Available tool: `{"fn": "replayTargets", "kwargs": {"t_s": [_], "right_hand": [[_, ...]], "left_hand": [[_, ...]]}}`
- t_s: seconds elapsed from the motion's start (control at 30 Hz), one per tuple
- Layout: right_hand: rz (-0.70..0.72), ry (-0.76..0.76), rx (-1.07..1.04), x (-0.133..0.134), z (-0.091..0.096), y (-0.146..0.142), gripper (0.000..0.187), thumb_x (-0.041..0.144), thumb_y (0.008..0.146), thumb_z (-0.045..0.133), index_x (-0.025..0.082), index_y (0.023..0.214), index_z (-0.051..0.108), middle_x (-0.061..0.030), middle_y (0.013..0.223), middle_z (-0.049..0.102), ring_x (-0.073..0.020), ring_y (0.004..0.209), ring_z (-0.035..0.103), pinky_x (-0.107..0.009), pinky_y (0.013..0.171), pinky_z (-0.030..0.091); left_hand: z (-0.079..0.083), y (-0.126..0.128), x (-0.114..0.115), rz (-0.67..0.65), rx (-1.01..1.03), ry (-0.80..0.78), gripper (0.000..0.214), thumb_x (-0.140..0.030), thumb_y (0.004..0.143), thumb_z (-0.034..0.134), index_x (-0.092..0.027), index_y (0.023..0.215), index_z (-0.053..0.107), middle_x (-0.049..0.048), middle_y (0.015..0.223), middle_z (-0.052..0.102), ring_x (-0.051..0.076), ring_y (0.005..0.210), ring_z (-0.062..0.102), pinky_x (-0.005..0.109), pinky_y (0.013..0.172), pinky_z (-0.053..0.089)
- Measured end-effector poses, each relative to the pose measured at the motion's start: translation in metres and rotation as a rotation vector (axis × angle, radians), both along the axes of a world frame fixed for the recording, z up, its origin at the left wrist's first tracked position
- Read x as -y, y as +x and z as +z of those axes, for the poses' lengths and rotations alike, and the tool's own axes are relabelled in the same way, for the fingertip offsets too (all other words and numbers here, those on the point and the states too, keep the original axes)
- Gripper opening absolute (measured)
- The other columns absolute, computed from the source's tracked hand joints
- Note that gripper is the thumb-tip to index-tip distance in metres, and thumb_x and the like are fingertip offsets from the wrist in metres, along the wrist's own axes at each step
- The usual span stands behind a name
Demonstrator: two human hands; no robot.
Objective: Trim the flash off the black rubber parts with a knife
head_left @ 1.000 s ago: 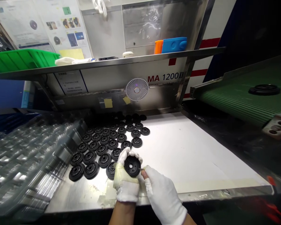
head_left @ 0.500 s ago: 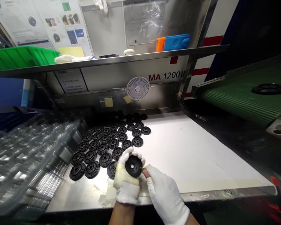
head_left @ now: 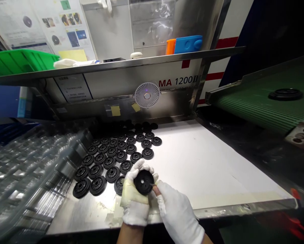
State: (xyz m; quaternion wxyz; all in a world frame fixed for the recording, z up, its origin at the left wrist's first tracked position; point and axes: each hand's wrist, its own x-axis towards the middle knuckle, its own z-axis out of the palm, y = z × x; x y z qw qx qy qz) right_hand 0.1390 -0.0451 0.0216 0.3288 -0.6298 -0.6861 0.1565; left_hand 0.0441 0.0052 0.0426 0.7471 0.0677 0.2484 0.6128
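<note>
In a white glove with a yellowish palm cover, my left hand (head_left: 135, 196) is closed around a black round plastic wheel-like part (head_left: 144, 182), whose hollow side with a centre hole faces me. My right hand (head_left: 178, 210), also gloved in white but with a bare fingertip, is pinched at the right rim of that part. A small thin thing seems to stick out from its fingers; I cannot make out what it is. Left of my hands, rows of similar black round parts (head_left: 98, 185) lie on the table.
Stacked clear plastic trays (head_left: 40, 169) fill the left side. A white sheet (head_left: 205, 169) covers the right of the table (head_left: 73, 217). Beyond stand a small fan (head_left: 147, 95) and a shelf (head_left: 152, 60) with a green bin (head_left: 22, 62). At right, a green conveyor (head_left: 263, 112) carries a black part (head_left: 285, 94).
The view has shifted slightly. The black part has turned or tilted a little in my left hand, while my right hand stays at its rim.
</note>
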Motion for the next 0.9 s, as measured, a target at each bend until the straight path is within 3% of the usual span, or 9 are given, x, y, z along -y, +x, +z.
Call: {"fn": "replayTargets", "kwargs": {"t_s": [0.1, 0.3, 0.4, 0.53, 0.6, 0.7, 0.9], "right_hand": [[-0.042, -0.014, 0.021, 0.002, -0.002, 0.000, 0.027, 0.032, 0.090, 0.028, 0.023, 0.076, 0.049, -0.0004, 0.066, 0.059, -0.0154, 0.053, 0.052, -0.025, 0.049, 0.031], [-0.023, 0.066, 0.001, 0.004, -0.009, -0.009, 0.029, 0.033, 0.090, 0.027, 0.025, 0.075, 0.050, 0.0018, 0.063, 0.058, -0.0165, 0.055, 0.053, -0.027, 0.050, 0.029], [-0.023, 0.038, 0.020, 0.003, -0.010, -0.009, 0.028, 0.033, 0.090, 0.027, 0.024, 0.074, 0.049, 0.0014, 0.064, 0.058, -0.0172, 0.055, 0.053, -0.028, 0.050, 0.029], [0.010, 0.003, 0.008, 0.003, -0.005, -0.003, 0.025, 0.028, 0.087, 0.028, 0.024, 0.077, 0.050, -0.0002, 0.067, 0.059, -0.0173, 0.057, 0.053, -0.027, 0.051, 0.031], [0.018, -0.010, -0.023, 0.004, -0.002, 0.000, 0.024, 0.027, 0.087, 0.029, 0.023, 0.081, 0.051, -0.0008, 0.072, 0.060, -0.0170, 0.060, 0.054, -0.026, 0.053, 0.033], [-0.002, -0.037, -0.022, 0.005, -0.001, 0.001, 0.025, 0.031, 0.089, 0.029, 0.023, 0.082, 0.052, -0.0010, 0.073, 0.061, -0.0165, 0.058, 0.054, -0.026, 0.051, 0.032], [-0.025, 0.030, 0.008, 0.007, -0.007, -0.008, 0.029, 0.033, 0.090, 0.027, 0.024, 0.075, 0.050, 0.0008, 0.064, 0.059, -0.0161, 0.054, 0.053, -0.026, 0.050, 0.029]], "left_hand": [[0.001, 0.003, -0.005, 0.058, 0.039, -0.023, 0.005, -0.018, 0.072, 0.060, -0.016, 0.076, 0.059, 0.0007, 0.065, 0.055, 0.012, 0.061, 0.055, 0.026, 0.058, 0.048], [0.006, 0.008, -0.009, 0.142, 0.171, -0.143, 0.005, -0.018, 0.075, 0.059, -0.017, 0.071, 0.057, -0.0004, 0.065, 0.056, 0.011, 0.061, 0.055, 0.025, 0.060, 0.049], [0.002, 0.007, -0.005, 0.154, 0.115, -0.071, 0.005, -0.014, 0.075, 0.058, -0.017, 0.079, 0.059, 0.0005, 0.070, 0.057, 0.011, 0.067, 0.057, 0.028, 0.069, 0.050], [-0.004, 0.001, 0.001, 0.003, -0.040, -0.013, 0.025, -0.019, 0.073, 0.056, -0.015, 0.097, 0.059, 0.0090, 0.085, 0.061, 0.023, 0.083, 0.059, 0.040, 0.071, 0.051], [-0.006, 0.000, 0.003, -0.034, -0.014, -0.010, 0.022, -0.019, 0.072, 0.055, -0.015, 0.093, 0.060, 0.0072, 0.078, 0.060, 0.020, 0.076, 0.059, 0.036, 0.067, 0.051], [-0.005, 0.002, 0.000, 0.010, 0.029, 0.032, 0.008, -0.016, 0.073, 0.057, -0.017, 0.081, 0.059, 0.0012, 0.067, 0.055, 0.012, 0.064, 0.055, 0.028, 0.062, 0.049], [-0.002, 0.006, -0.004, 0.097, 0.097, -0.057, 0.005, -0.014, 0.074, 0.058, -0.017, 0.072, 0.055, -0.0014, 0.066, 0.053, 0.011, 0.064, 0.055, 0.025, 0.063, 0.049]]}}
